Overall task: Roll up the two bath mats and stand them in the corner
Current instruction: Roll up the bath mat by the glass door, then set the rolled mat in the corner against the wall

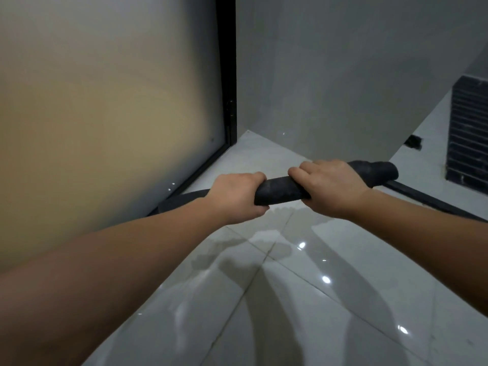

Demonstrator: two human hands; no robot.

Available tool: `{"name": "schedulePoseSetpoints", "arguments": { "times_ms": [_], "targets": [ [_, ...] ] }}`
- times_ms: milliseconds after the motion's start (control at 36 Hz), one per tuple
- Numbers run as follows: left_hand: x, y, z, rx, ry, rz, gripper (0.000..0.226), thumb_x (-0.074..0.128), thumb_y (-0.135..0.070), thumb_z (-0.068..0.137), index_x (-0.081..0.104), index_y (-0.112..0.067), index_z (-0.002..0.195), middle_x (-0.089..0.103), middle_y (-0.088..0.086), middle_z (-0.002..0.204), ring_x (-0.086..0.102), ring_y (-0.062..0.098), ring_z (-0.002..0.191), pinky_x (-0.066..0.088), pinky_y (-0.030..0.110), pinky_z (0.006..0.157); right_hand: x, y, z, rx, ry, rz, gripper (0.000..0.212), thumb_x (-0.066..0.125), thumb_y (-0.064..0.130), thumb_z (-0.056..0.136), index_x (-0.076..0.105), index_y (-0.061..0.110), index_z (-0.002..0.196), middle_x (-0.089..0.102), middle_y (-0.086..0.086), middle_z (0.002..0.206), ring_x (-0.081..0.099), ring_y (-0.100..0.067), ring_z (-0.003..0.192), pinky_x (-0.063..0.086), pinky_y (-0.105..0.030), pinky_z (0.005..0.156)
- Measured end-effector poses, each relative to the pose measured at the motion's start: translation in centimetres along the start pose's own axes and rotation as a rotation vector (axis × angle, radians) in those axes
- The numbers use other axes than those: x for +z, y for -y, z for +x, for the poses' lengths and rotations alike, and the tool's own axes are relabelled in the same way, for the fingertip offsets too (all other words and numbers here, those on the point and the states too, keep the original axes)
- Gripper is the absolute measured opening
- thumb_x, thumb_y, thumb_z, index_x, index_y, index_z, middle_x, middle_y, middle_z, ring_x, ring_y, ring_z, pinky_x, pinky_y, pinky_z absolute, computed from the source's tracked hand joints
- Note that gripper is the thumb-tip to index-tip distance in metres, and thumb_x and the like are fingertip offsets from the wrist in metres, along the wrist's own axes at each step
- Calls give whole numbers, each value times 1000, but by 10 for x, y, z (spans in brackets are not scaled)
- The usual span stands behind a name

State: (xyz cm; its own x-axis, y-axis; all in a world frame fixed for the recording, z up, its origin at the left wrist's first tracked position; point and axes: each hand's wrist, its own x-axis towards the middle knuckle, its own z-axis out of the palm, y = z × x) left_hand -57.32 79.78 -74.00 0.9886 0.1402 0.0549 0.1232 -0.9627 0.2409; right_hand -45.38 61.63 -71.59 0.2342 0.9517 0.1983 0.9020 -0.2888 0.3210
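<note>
Head view: we grip w/ both hands the rolled dark bath mat (280, 192), horizontal, just short of the corner (239, 138); left hand (235, 196) & right hand (330, 187) clenched round it; next, we judge: tip upright into corner.

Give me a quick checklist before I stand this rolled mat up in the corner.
1. Both hands on roll: left hand and right hand grip the dark rolled mat: ok.
2. Roll tight: right end looks looser: cannot tell.
3. Corner floor free: ok.
4. Wet patch on tiles underfoot: not ok.
5. Second mat rolled: not ok, it lies flat.
</note>
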Motion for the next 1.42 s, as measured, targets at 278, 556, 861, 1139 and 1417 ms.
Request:
{"name": "schedulePoseSetpoints", "arguments": {
  "times_ms": [278,556,861,1139,1417],
  "targets": [
    [6,12,-22,-97,-20,-63,31,63,-44,77,53,-27,101,65,-6,92,62,21,84,35,28,65,-29,-12,34,119,584,243,32,69,38,67,56,33,97,59,11,78,55,-15,73,46,-31,66],
    [-42,47,-85,-301,58,-110,34,62,-45,78,50,-22,99,63,-2,91,60,25,84,36,30,64,-78,33,120,-167,690,269,23,66,31,66,56,32,87,58,9,84,57,-15,74,50,-34,68],
    [-51,109,-172,-593,150,15,28,63,-46,79,46,-28,93,65,-3,94,62,23,86,40,29,65,-14,132,184,-568,401,352,35,61,42,67,48,34,99,65,8,91,61,-20,80,47,-30,65],
    [-156,62,-303,-964,233,106,30,62,-49,79,52,-29,99,65,-5,93,63,22,85,44,30,67,-108,233,202,-983,364,505,45,64,48,74,46,28,110,66,1,95,62,-23,85,48,-35,66],
    [-118,52,-495,-1238,121,100,28,63,-46,79,54,-30,100,67,-3,100,63,24,93,38,28,67,-134,412,155,-1207,287,537,53,65,45,73,44,32,121,63,3,110,61,-20,98,48,-33,75]
  ]
}}
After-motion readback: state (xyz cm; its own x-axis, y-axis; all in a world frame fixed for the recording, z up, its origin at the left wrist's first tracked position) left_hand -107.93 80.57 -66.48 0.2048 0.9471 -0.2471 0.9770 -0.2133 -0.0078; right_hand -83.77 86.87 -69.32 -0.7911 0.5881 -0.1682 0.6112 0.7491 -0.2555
